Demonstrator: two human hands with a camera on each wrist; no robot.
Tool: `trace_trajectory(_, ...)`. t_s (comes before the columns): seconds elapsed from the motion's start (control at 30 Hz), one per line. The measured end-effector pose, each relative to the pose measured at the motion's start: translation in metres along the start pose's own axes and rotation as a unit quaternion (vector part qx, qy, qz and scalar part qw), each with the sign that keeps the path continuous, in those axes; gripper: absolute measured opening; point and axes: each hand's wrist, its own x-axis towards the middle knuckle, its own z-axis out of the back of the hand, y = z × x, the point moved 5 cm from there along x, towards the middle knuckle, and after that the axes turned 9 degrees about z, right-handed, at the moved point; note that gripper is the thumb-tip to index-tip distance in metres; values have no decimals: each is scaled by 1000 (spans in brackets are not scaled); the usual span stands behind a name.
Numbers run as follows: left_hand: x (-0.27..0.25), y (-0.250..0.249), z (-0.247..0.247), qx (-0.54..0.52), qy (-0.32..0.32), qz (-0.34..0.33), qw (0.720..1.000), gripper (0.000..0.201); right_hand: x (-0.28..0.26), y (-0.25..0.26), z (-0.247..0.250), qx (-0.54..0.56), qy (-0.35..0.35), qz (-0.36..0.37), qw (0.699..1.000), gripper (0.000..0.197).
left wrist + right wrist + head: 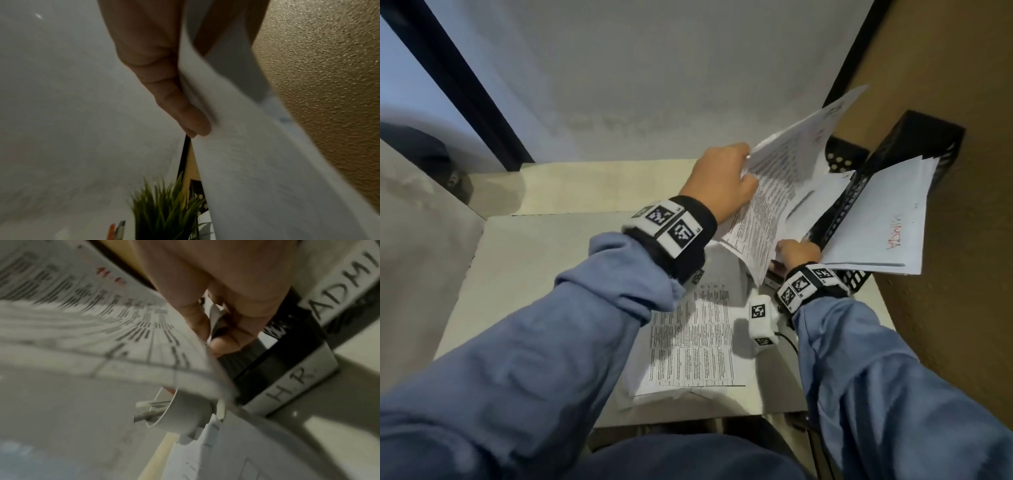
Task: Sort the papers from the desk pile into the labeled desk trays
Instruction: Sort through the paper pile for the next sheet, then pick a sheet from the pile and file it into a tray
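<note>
My left hand pinches the top edge of a printed sheet and holds it tilted up over the black stacked trays. In the left wrist view my fingers clamp that sheet. My right hand sits at the tray front under the sheet's lower edge, its fingers curled with a paper corner between them. The tray fronts carry the labels "HR" and "ADMI". The top tray holds papers with red writing. The desk pile lies below my arms.
A white marker cube with a cable sits beside the pile. A cup of pens and a green plant stand at the desk's back. A brown textured wall closes the right side behind the trays.
</note>
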Motion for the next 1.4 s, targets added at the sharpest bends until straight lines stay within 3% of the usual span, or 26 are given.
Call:
trace_trajectory(0.07, 10, -11, -8, 18, 13, -5, 1000, 15, 7, 9, 6, -24, -27, 66, 997, 36)
trace_trajectory(0.2, 24, -30, -27, 60, 32, -16, 998, 16, 2, 36, 20, -133, -53, 168, 975, 16)
trace_trajectory(0.47, 48, -47, -83, 51, 98, 27, 994, 27, -15, 87, 35, -235, -78, 342, 906, 35)
trace_trajectory(0.6, 53, -30, -114, 25, 173, 76, 982, 26, -25, 91, 31, -296, -58, 348, 888, 44)
trace_trajectory(0.73, 41, -10, -144, 59, 255, 102, 960, 44, -25, 69, 27, -360, -32, 301, 882, 41)
trace_trajectory(0.93, 40, -9, -142, -72, 213, 118, 967, 41, -25, 85, 21, -406, -60, 333, 849, 50)
trace_trajectory(1.07, 34, 3, -137, -37, 240, 136, 961, 41, -23, 81, 7, -474, -19, 283, 833, 45)
trace_trajectory(1.17, 18, 19, -120, -131, 204, 169, 955, 50, -27, 78, 2, -466, 5, 283, 839, 41)
trace_trajectory(1.27, -10, 54, -98, -271, 131, 212, 930, 34, -40, 78, 3, -435, -5, 322, 841, 47)
trace_trajectory(1.33, -37, 97, -91, -256, 90, 268, 924, 24, -59, 75, 3, -383, -13, 370, 846, 51)
trace_trajectory(1.4, -69, 148, -93, -167, 79, 342, 921, 23, -81, 61, -3, -345, 21, 414, 842, 43)
